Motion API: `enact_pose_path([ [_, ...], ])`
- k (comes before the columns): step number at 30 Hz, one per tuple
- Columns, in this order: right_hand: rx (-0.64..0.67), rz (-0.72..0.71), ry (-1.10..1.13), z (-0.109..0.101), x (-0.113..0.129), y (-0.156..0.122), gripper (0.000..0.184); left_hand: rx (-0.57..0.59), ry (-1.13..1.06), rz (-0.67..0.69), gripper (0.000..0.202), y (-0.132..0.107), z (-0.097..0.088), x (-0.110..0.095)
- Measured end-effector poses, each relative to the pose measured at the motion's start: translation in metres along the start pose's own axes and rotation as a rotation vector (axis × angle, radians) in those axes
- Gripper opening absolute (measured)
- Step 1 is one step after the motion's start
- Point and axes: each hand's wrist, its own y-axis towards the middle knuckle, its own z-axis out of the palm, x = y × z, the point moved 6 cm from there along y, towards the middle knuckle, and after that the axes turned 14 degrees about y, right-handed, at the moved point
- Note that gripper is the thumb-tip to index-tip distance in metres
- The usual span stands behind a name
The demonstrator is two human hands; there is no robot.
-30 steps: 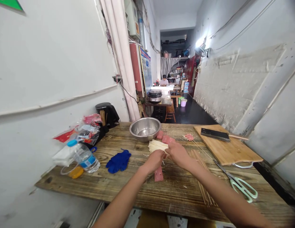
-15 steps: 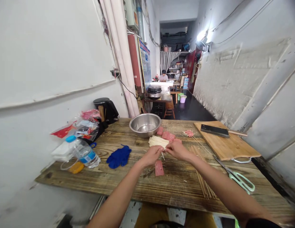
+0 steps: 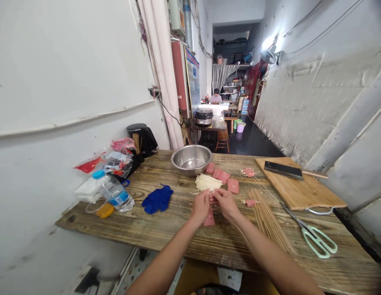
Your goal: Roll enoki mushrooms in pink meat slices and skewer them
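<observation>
My left hand [image 3: 200, 206] and my right hand [image 3: 225, 201] meet fingertip to fingertip, both closed on a small pinch of pale enoki mushrooms [image 3: 212, 190], mostly hidden by the fingers. Just beyond them lies a bigger bunch of enoki mushrooms [image 3: 206, 181]. Beneath and in front of the hands, a pink slice of meat [image 3: 209, 219] lies flat on the wooden table [image 3: 178, 233], partly covered by my fingers. More pink slices [image 3: 221, 175] lie behind the bunch, with another slice [image 3: 233, 186] to the right.
A steel bowl [image 3: 192, 159] stands at the back. Rolled skewers [image 3: 247, 172], a single roll [image 3: 250, 202], bamboo sticks [image 3: 268, 223] and scissors [image 3: 318, 239] lie right. A cleaver [image 3: 283, 169] rests on a cutting board [image 3: 296, 192]. Left are a blue glove [image 3: 157, 199] and water bottle [image 3: 118, 194].
My hands have drawn closer together and back from the enoki bunch, now above the meat slice. The view has shifted slightly left, bringing the single roll beside the sticks into sight.
</observation>
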Motion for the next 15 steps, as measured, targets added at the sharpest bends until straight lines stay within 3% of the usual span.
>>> enact_pose_path([
  [4,0.118,-0.017,-0.353,-0.009,0.003,-0.004,0.035,0.186,0.042,-0.033,0.024,0.000,0.001,0.020],
  [9,0.321,-0.293,-0.904,-0.004,0.025,-0.016,0.034,0.440,-0.062,-0.127,0.039,-0.011,0.016,0.039],
  [12,0.474,-0.351,-1.059,0.007,0.023,-0.025,0.022,0.544,-0.115,-0.157,0.047,-0.017,0.019,0.040],
  [15,0.511,-0.334,-1.095,0.010,0.017,-0.026,0.019,0.653,-0.232,-0.218,0.051,-0.023,0.021,0.039],
])
